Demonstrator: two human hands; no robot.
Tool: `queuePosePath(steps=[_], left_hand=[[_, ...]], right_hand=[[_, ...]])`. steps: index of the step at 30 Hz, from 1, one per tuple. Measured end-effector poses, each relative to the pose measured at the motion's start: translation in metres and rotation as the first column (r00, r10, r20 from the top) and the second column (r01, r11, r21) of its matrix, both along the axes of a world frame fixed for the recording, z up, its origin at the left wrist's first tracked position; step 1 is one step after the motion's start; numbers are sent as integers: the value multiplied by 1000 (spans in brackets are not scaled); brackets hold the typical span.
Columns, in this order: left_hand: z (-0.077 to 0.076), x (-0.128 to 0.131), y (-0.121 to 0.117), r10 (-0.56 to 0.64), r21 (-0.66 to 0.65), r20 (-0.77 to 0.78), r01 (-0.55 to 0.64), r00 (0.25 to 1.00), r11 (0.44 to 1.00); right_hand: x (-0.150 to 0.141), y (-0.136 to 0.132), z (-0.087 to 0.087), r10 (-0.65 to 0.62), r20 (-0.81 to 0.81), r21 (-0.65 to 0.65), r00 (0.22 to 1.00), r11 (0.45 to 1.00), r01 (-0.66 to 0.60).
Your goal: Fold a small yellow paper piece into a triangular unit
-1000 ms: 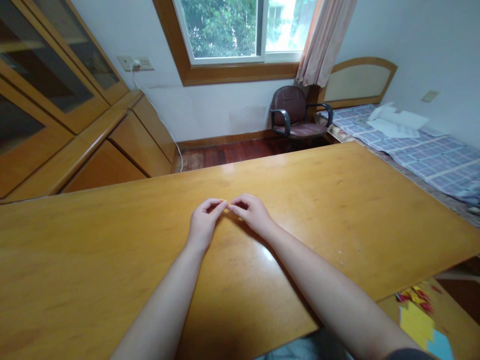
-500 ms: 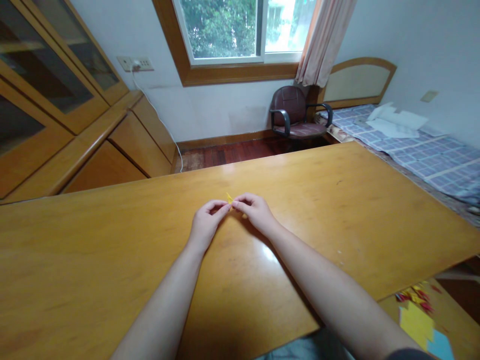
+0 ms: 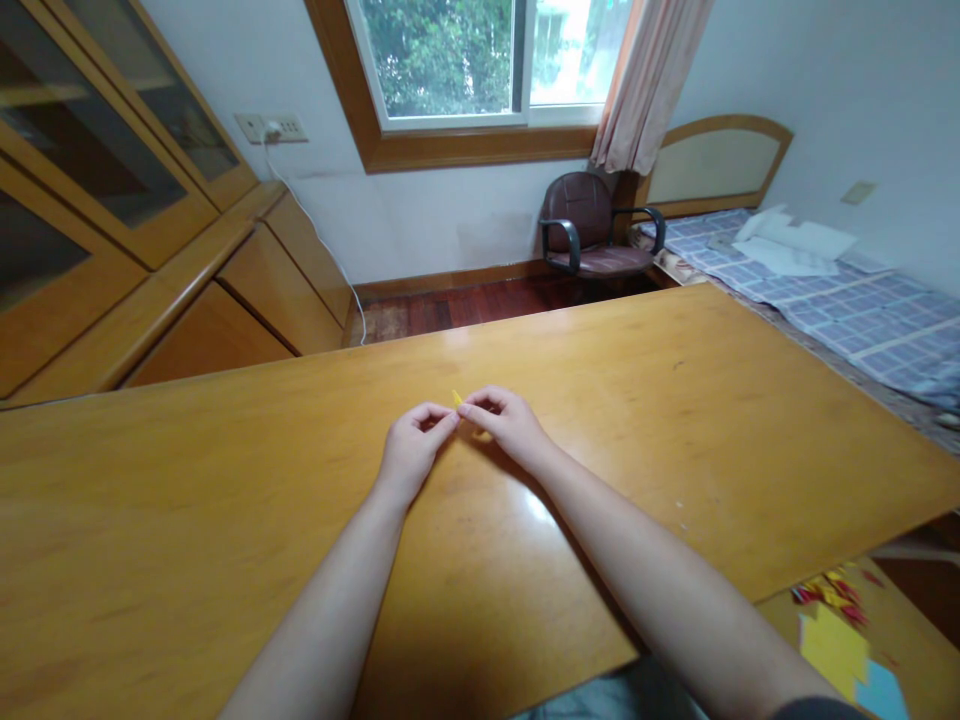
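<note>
A small piece of folded yellow paper (image 3: 457, 398) is pinched between the fingertips of both hands, just above the wooden table (image 3: 225, 500). My left hand (image 3: 412, 443) grips it from the left with thumb and forefinger closed. From the right, my right hand (image 3: 511, 424) pinches it too, the thumb meeting the fingers. The two sets of fingertips touch or nearly touch. Most of the paper is hidden by the fingers; only a thin yellow tip shows above them.
At the lower right, on a lower surface, lie yellow sheets (image 3: 832, 645), a light blue sheet (image 3: 879, 692) and a pile of small red and yellow folded pieces (image 3: 832, 592). Beyond the table stand a brown armchair (image 3: 585, 225), a bed (image 3: 847, 290) and a wooden cabinet (image 3: 180, 270).
Less of the yellow paper sticks up between the fingertips, and its tip looks narrower. My right fingers have shifted slightly left over it; the left hand has barely moved.
</note>
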State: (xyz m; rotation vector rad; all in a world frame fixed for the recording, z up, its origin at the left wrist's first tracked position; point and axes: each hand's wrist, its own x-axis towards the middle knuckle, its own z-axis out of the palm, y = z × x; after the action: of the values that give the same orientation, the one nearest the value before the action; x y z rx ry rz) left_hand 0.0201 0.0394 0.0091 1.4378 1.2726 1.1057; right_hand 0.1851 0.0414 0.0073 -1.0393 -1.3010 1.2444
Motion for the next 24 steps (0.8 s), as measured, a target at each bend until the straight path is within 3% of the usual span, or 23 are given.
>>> queuePosePath(steps=[12,24], left_hand=[[-2,1,0,-65,-9,-24,65,998,998],[-1,0,0,-68,45,-90,73,994,996]], right_hand=[[4,1,2,-13,-6,53,1000,998,13],[4,0,4,-68,87,121,994,991,57]])
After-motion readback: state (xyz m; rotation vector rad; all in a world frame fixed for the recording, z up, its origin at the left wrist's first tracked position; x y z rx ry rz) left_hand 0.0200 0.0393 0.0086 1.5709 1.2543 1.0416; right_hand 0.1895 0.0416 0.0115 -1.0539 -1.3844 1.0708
